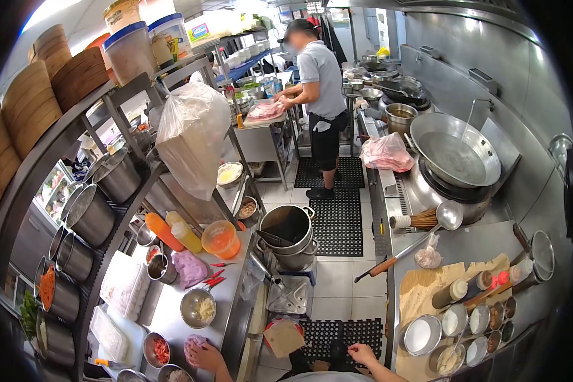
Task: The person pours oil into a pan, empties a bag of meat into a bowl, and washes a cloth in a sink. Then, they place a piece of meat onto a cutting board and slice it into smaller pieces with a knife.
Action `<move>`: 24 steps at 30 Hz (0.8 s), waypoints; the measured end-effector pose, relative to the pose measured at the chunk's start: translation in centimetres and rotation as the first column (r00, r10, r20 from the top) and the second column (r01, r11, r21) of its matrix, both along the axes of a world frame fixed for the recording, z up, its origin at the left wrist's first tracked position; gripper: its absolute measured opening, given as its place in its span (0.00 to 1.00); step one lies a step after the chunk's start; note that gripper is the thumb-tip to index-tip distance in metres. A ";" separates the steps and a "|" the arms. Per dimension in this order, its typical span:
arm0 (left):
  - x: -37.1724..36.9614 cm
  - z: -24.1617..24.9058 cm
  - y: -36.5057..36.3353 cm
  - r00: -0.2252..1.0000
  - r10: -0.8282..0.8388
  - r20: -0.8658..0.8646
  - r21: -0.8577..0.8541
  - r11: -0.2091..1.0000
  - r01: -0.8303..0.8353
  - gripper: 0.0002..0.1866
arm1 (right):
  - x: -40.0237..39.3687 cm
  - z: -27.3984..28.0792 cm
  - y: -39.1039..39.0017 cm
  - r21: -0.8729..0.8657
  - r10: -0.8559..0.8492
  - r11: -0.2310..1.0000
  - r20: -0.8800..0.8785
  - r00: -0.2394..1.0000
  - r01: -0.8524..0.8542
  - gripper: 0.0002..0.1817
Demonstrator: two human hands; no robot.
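Observation:
My left hand (205, 358) is on a crumpled purple cloth (192, 342) at the front of the left steel counter, its fingers bent over it. Close beside it are a steel bowl of chopped red pieces (157, 350) and a bowl of minced food (176, 374). Over the floor mat, away from the right counter, hangs my right hand (363, 354), fingers curled in, with nothing visible in it. A bowl of chopped pale garlic-like bits (198, 308) and several red chillies (214, 278) lie farther up the left counter.
A co-worker (321, 83) handles raw meat (265, 111) at a far table. A large pot (288, 229) stands in the aisle. Right counter holds a wok (455, 149), a ladle (449, 215) and seasoning tins (423, 335). A shelf (130, 213) with pots overhangs the left side.

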State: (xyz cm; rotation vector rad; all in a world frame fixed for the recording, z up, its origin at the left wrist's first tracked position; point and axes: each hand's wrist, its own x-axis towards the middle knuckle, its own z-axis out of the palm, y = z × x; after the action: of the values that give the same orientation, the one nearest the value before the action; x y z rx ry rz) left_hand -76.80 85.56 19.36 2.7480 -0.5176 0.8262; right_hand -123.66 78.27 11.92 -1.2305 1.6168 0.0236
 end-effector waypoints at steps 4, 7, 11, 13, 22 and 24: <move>0.0 -0.2 -0.1 1.000 0.005 0.015 -0.003 1.000 -0.005 0.21 | -0.3 -0.3 -0.2 -0.008 -0.116 0.993 0.053 0.992 0.117 0.15; -0.2 0.0 -0.2 1.000 0.019 0.025 -0.007 1.000 -0.019 0.21 | -0.4 -0.1 -0.5 -0.105 -0.119 0.987 0.056 0.991 0.125 0.15; -0.4 0.4 -0.2 1.000 -0.002 0.017 -0.020 1.000 0.002 0.21 | -0.8 -2.1 -0.4 -0.069 -0.153 0.985 0.097 0.983 0.160 0.15; -0.2 0.2 -0.1 1.000 -0.009 0.021 -0.019 1.000 0.009 0.21 | -0.9 -2.7 -0.2 -0.078 -0.101 0.991 0.059 0.993 0.106 0.15; 0.2 -0.4 0.0 0.999 0.018 0.050 0.008 1.000 -0.019 0.20 | -0.8 -3.3 0.7 -0.200 -0.149 0.967 0.072 0.986 0.160 0.11; 0.4 -0.7 0.1 0.998 -0.005 0.064 -0.008 1.000 0.006 0.21 | -1.0 -4.2 0.5 -0.388 -0.208 0.888 0.142 0.968 0.248 0.10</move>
State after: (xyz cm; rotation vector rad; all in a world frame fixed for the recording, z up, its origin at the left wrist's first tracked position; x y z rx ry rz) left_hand -76.43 85.62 18.65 2.7194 -0.5323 0.9149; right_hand -124.65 78.73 7.72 -1.3139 1.7233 -0.5368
